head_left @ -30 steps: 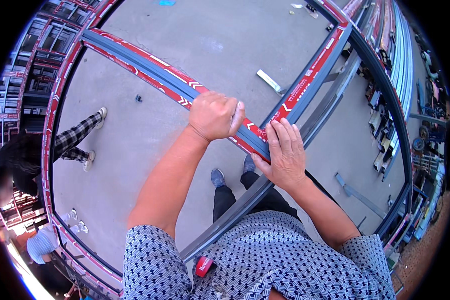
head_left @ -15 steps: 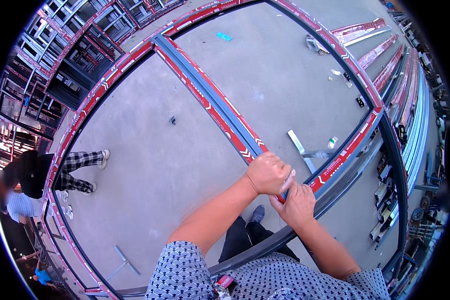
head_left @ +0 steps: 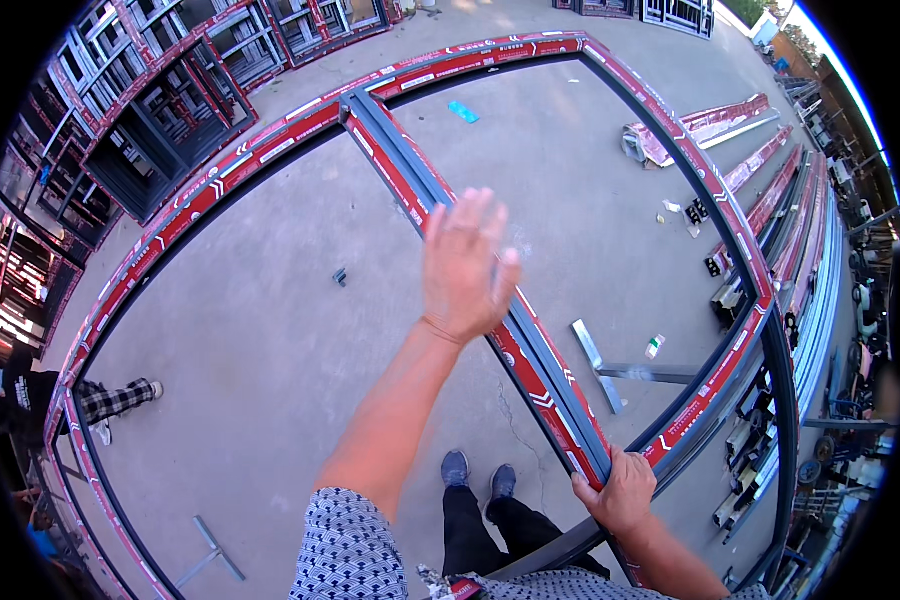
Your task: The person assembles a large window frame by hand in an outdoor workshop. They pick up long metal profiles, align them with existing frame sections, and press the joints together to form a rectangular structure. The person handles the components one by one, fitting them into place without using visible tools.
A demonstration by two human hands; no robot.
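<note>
A large dark-grey metal frame (head_left: 232,186), covered with red protective film, spans the view. Its grey and red crossbar (head_left: 545,375) runs from the far rail down to the near rail. Over the middle of that bar is my left hand (head_left: 462,270), its fingers stretched out and slightly blurred; whether it touches the bar I cannot tell. My right hand (head_left: 620,490) is wrapped round the crossbar's near end, where it meets the near rail. The thumb lies on the bar's left side, and the palm hides the joint.
Film-wrapped profiles (head_left: 815,230) lie in a pile at right. Finished frames (head_left: 185,100) stand stacked at far left, near a person in checked trousers (head_left: 120,400). A metal T-shaped stand (head_left: 598,365) is beneath the frame; another T-shaped stand (head_left: 215,550) shows lower left.
My left hand has left the crossbar's near end and moved up along the bar, its fingers opening out. The right hand stays at the near joint. The view has shifted.
</note>
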